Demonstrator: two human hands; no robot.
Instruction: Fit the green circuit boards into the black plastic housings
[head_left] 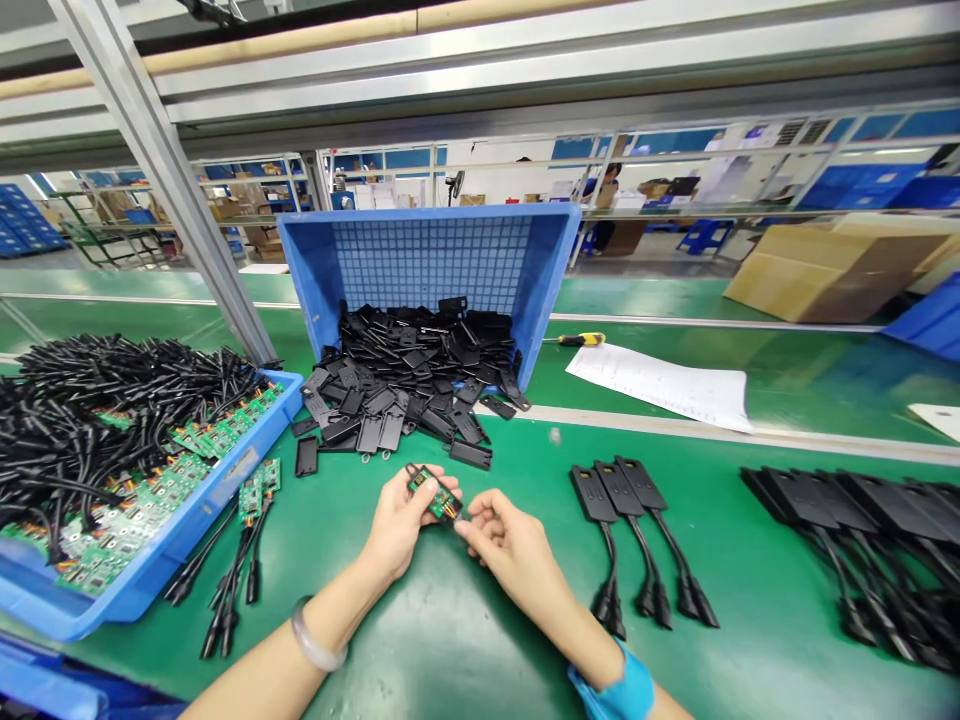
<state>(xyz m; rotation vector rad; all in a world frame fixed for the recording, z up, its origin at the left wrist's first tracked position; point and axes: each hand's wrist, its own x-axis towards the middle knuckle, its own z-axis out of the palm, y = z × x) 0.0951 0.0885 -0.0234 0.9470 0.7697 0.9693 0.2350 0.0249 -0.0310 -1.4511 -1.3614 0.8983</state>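
My left hand (403, 520) is closed around a black plastic case half (455, 492) with a green circuit board (442, 500) lying in it, its thumb pressing on the board. Coloured wires show at the board's near right end. There the thumb and forefinger of my right hand (501, 535) pinch together, touching that end; what lies between them is hidden. Left of my hands, a few loose circuit boards with black cables (251, 500) lie on the green bench. Beyond them, loose black case halves (390, 415) spill from a tipped blue crate (551, 290).
A blue tray (161, 560) heaped with cabled boards stands at left. To the right lie three closed black cases with cables (619, 490) and a further row of cases (847, 500). A screwdriver (583, 340) and a paper sheet (660, 380) lie behind. A metal post (180, 190) rises at left.
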